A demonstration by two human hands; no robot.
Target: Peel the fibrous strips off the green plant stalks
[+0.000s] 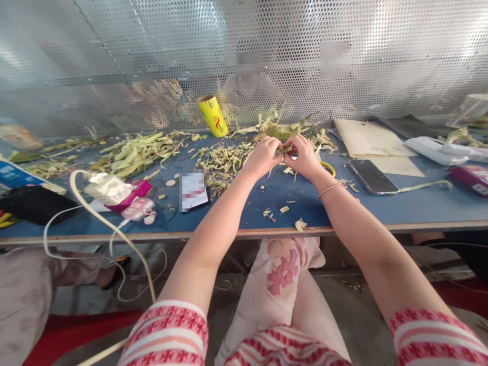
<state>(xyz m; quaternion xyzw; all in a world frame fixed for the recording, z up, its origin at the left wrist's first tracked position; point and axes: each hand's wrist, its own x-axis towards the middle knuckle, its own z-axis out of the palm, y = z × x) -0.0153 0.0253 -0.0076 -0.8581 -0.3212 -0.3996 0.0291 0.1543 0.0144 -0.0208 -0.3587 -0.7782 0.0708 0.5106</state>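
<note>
My left hand (266, 154) and my right hand (302, 156) meet above the far middle of the blue table (244, 216). Thumbs and fingers of both are closed in a pinch on a small greenish plant piece (288, 149), mostly hidden by the fingertips. Just behind them lies a heap of wilted leaves and stalks (280, 131). To the left of my left hand spreads a pile of short, pale, curled plant bits (221, 160). A yellow ring-shaped item (328, 169) shows beside my right wrist.
A yellow cardboard tube (212, 116) stands tilted near the perforated metal wall (152, 56). Longer stalks (133, 155) lie left. One lit phone (194, 190) and one dark phone (372, 176) flank my arms. A charger with a white cable (109, 190) sits left, cardboard (368, 138) right.
</note>
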